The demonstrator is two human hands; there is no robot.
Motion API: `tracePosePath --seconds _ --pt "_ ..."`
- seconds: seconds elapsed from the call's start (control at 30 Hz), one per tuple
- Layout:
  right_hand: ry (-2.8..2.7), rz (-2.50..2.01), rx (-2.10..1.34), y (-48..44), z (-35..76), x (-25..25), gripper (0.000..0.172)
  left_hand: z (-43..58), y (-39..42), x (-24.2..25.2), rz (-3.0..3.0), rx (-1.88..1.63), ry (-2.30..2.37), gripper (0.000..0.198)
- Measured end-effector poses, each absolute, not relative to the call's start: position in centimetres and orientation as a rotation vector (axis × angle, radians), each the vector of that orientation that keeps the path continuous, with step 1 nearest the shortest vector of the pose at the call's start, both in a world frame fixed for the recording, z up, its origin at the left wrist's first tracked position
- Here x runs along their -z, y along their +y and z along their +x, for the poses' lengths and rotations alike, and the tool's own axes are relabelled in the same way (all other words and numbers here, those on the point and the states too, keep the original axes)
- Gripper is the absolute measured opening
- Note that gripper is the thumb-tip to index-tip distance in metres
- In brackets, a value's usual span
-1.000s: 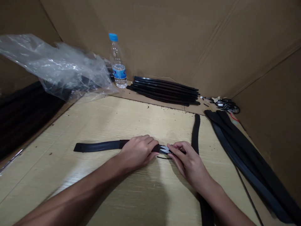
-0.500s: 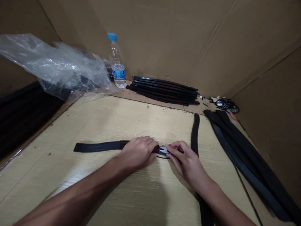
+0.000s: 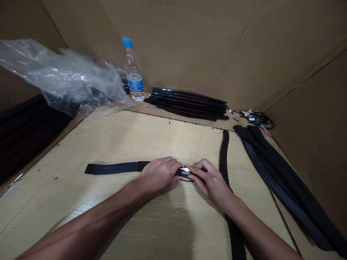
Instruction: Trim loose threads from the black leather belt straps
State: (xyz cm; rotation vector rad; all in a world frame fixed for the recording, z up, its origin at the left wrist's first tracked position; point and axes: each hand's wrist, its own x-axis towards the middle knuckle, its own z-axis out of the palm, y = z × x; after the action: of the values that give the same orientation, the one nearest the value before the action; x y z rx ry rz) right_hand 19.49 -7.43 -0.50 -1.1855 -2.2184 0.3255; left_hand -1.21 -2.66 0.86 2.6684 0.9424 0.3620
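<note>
My left hand (image 3: pixel 159 174) is closed over a black strap (image 3: pixel 114 168) that lies flat across the wooden board, pressing its right part down. The strap's left end sticks out past the hand, with a darker brown band (image 3: pixel 142 166) just beside the knuckles. Pinched in my right hand (image 3: pixel 208 178) is a pair of small snips (image 3: pixel 185 170). Their silver blades point left, at the strap's end beside my left fingertips. My fingers hide the handles. A thin dark cord or edge shows just below the blades.
One dark strap (image 3: pixel 224 153) runs lengthwise under my right forearm. More straps (image 3: pixel 282 187) lie at the right, and a stack (image 3: pixel 189 104) sits at the back beside a water bottle (image 3: pixel 135 83). Plastic wrap (image 3: pixel 81 79) covers dark material at left. Small scraps and cords (image 3: pixel 260 120) lie back right.
My right hand has moved slightly left with the snips, bringing the blades closer to my left fingertips. The left hand and the strap have hardly moved.
</note>
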Motion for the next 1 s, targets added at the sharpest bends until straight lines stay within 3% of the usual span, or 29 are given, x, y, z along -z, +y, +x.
tracePosePath --seconds 1.0 --pt "-2.127 -1.255 -0.443 -7.63 20.42 -0.05 0.030 -1.37 -2.37 -0.37 2.675 -0.456 0.854 0.024"
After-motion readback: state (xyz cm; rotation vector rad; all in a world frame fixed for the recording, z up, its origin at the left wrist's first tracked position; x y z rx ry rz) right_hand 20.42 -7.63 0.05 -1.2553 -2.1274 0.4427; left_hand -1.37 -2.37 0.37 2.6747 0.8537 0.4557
